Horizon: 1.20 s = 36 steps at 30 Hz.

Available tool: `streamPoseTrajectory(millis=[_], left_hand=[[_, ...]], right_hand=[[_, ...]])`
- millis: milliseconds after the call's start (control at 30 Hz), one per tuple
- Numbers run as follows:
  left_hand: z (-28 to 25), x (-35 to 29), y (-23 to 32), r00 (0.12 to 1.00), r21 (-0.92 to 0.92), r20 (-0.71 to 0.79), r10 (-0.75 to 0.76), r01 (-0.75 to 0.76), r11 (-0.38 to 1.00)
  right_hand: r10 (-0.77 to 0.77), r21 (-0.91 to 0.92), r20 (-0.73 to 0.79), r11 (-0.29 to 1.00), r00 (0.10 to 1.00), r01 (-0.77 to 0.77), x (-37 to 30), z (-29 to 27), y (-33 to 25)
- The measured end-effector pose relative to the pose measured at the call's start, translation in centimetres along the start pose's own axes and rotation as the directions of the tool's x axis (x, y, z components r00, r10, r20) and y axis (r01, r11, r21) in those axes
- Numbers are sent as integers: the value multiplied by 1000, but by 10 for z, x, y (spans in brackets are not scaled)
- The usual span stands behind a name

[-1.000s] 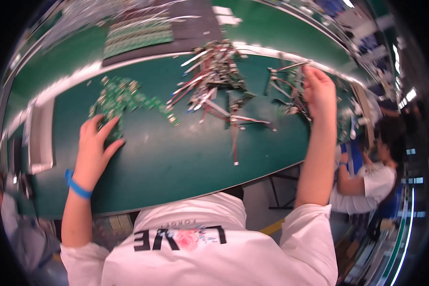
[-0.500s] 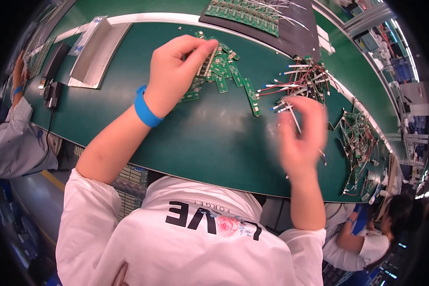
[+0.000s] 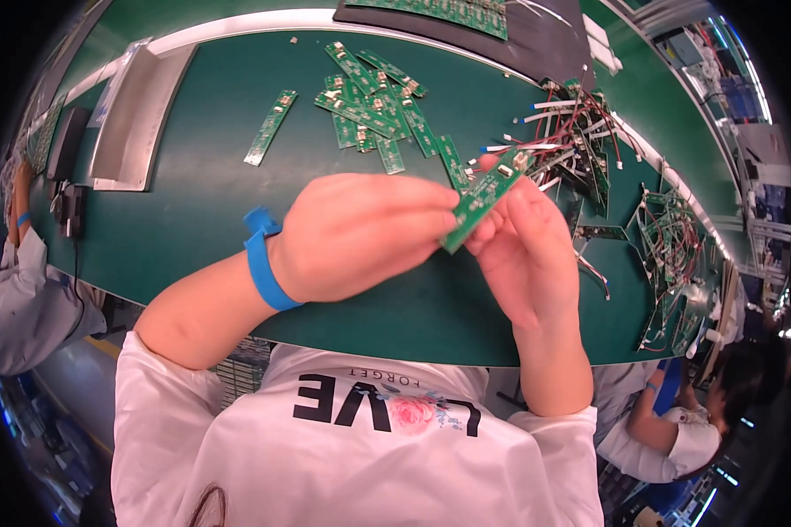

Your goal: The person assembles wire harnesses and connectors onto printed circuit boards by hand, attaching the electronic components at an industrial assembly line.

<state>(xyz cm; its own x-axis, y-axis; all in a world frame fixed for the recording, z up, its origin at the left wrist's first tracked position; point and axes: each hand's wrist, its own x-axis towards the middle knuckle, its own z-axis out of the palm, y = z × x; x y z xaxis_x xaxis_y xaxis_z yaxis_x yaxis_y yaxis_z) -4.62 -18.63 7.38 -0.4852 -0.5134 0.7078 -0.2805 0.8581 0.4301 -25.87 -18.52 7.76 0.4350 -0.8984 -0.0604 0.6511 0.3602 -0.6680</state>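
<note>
Green circuit board (image 3: 488, 200) just left the pile (image 3: 358, 112), tying up my left hand (image 3: 356, 233) and right hand (image 3: 532, 250), both pinching it nearer the table (image 3: 395, 325) front edge.

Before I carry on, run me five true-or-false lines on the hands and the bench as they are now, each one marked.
1. The left hand and the right hand are both on one green circuit board. True.
2. The left wrist wears no band. False: a blue wristband is around it.
3. A single loose board lies apart, to the left of the pile of green boards. True.
4. Nothing lies to the right of that pile. False: a heap of boards and cables lies there.
5. A grey metal tray is on the left part of the bench. True.
</note>
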Motion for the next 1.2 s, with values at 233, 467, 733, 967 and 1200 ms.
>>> streamPoseTrajectory(millis=[233, 467, 733, 967, 1200], left_hand=[[11, 1, 5, 993, 113, 104, 55, -67, 991], [6, 9, 2, 986, 12, -26, -163, 163, 986], [7, 5, -10, 940, -225, 341, 11, 71, 972], [16, 0, 0, 717, -434, 697, 23, 396, 810], [12, 4, -3, 755, -255, 630, -183, 423, 870]], right_hand=[[-75, -295, -257, 956, 963, -5, -6, 4, 3], [-78, -886, 32, 458, 996, 64, -14, 3, -6], [275, -663, -91, 700, 957, -264, -15, 6, -23], [597, -819, 89, 499, 797, -282, -11, -9, -15], [-492, -948, -99, 310, 865, 68, -24, -28, -54]])
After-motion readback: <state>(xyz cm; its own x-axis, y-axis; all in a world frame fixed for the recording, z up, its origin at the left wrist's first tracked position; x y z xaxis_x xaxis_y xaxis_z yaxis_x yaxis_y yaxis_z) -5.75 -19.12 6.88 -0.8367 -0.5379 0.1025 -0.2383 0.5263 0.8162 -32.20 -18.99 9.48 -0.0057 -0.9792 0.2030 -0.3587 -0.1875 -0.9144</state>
